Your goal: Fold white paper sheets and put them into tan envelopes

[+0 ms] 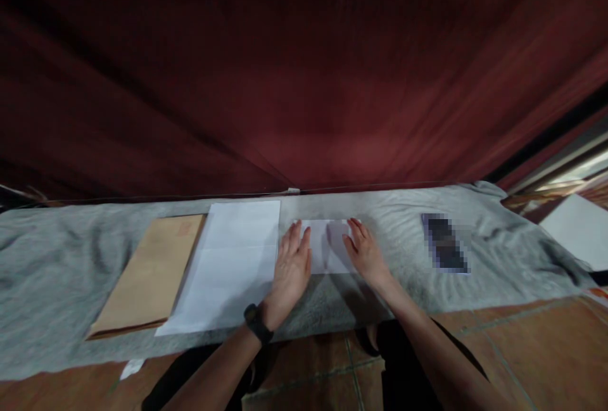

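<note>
White paper (319, 256) lies on grey cloth (408, 227) between left hand (293, 260) and right hand (365, 251), both unclenched, flat at its ends. Larger white sheets (232, 259) and brown envelopes (147, 271) lie leftward; a pixelated dark rectangular item (445, 243), rightward. Reddish marking (185, 228) on the envelopes: illegible.

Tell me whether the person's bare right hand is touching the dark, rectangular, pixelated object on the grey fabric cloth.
Apart. The head view plainly shows grey cloth between the right hand and the dark object.
</note>
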The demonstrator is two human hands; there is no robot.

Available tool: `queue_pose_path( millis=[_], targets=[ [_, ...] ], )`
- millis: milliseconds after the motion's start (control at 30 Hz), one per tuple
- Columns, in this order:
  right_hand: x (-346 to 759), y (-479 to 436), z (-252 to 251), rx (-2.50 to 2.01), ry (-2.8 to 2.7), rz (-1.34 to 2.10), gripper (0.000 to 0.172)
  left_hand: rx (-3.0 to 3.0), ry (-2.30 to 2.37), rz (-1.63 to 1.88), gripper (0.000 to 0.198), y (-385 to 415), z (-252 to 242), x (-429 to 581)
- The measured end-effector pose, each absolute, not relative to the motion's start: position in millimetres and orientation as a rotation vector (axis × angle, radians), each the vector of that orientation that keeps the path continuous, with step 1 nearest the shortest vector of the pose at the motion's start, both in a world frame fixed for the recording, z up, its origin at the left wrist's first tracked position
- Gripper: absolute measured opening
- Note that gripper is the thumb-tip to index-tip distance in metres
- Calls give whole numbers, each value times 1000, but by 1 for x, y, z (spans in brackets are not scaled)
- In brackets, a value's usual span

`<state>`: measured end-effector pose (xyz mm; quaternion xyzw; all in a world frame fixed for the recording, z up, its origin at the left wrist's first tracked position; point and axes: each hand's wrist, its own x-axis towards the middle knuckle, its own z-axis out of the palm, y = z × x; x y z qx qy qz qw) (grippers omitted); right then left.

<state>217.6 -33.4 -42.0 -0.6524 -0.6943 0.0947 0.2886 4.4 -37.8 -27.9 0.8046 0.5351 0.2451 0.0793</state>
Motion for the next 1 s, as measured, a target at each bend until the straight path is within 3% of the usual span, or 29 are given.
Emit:
queue_pose_path(
  millis=[167, 333, 600, 1000],
  targets=[
    [172, -49, -55, -1554, -1958, 509, 58, 2584, 1333, 637, 62, -42, -57, 29],
    [170, -55, -62, -1589, -2114, 356, 59, 2653, 1430, 531, 62, -42, -76, 36],
    [195, -48, -72, -1723, -2116, 75, 59, 2476, 1619, 595, 60, -34, -68, 25],
    [230, -37, -70, -2009, -1830, 83, 64, 2357, 1696, 679, 61, -29, -55, 18]
  ],
)
